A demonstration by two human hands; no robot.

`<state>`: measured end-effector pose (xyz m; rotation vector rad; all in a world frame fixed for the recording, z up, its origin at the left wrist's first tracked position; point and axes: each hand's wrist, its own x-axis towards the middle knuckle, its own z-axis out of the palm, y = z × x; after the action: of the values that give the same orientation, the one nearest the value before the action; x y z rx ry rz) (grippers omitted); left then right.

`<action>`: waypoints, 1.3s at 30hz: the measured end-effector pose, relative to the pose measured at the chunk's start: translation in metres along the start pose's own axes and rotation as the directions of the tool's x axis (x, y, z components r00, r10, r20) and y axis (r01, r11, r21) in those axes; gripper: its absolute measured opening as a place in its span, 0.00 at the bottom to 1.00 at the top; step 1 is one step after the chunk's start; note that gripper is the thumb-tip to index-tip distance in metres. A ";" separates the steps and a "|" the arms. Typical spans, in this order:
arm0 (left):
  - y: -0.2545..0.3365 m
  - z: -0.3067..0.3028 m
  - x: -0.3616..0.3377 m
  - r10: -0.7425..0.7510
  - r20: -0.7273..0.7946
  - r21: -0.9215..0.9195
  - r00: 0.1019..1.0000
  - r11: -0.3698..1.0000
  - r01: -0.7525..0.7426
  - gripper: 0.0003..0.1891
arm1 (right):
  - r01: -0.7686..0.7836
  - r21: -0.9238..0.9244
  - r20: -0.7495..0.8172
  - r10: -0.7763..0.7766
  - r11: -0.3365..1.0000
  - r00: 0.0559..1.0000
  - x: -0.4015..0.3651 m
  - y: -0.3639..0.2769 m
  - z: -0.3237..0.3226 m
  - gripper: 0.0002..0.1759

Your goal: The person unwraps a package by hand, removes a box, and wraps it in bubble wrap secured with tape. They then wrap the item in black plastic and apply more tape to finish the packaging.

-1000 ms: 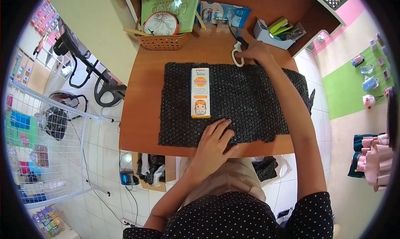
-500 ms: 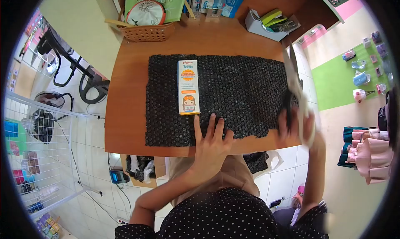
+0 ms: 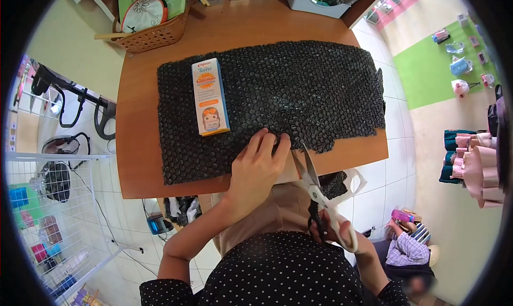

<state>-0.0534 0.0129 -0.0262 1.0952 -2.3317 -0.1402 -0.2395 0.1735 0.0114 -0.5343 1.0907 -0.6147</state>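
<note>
A sheet of black bubble wrap (image 3: 299, 87) covers much of the wooden desk, its front edge uneven. Toward its left side lies a white and orange sunscreen box (image 3: 209, 96), flat on the wrap. My left hand (image 3: 259, 164) has bent fingers gripping the wrap's front edge, right of the box; the fingertips are partly hidden. In my right hand (image 3: 332, 227) is a pair of scissors (image 3: 314, 191) with one white and one black handle. Their blades are apart and point at the wrap's front edge, close beside my left fingers.
A brown woven basket (image 3: 155, 39) stands at the desk's back left, a grey bin (image 3: 318, 6) of tools at the back right. Below the desk is a box with black wrap (image 3: 181, 210). Another person (image 3: 409, 250) sits on the floor at lower right.
My right hand brought the scissors from the wrap's right side to its front edge. My left hand went from fingers spread flat to gripping that edge. The view shifted; the wrap and box appear slightly turned.
</note>
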 end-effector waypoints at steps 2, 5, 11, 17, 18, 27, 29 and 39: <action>0.002 0.001 0.000 -0.015 -0.012 0.010 1.000 1.000 0.015 0.15 | 0.067 -0.042 -0.015 -0.068 0.997 0.998 0.014 0.009 0.000 0.49; 0.002 0.000 -0.002 0.003 0.005 -0.013 1.000 1.000 -0.003 0.15 | 0.122 0.010 -0.036 -0.122 0.992 0.992 0.025 0.002 0.010 0.48; 0.000 0.004 -0.006 0.058 -0.005 0.050 0.998 0.997 -0.057 0.16 | 0.199 -0.071 -0.089 -0.205 0.977 0.975 0.044 -0.004 0.015 0.45; 0.000 0.008 -0.009 0.062 -0.046 0.042 0.997 0.997 -0.061 0.14 | 0.134 -0.213 -0.186 -0.174 0.968 0.967 0.043 -0.013 0.013 0.44; 0.000 0.008 -0.009 0.070 -0.051 0.046 0.996 0.997 -0.068 0.14 | 0.104 -0.202 -0.178 -0.141 0.974 0.974 0.042 -0.014 0.012 0.43; -0.001 0.007 -0.012 0.103 -0.051 0.001 0.993 0.995 -0.103 0.14 | 0.171 -0.148 -0.158 -0.194 0.974 0.968 0.054 -0.025 0.013 0.42; -0.001 0.007 -0.012 0.102 -0.049 -0.003 0.994 0.995 -0.102 0.14 | 0.159 -0.132 -0.149 -0.178 0.978 0.973 0.053 -0.027 0.010 0.42; -0.002 0.007 -0.013 0.108 -0.066 -0.025 0.992 0.994 -0.110 0.14 | 0.197 -0.160 -0.183 -0.225 0.967 0.957 0.059 -0.040 0.020 0.39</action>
<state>-0.0491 0.0201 -0.0381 0.9430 -2.3186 -0.0953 -0.2093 0.1064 0.0079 -0.7303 1.2832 -0.7957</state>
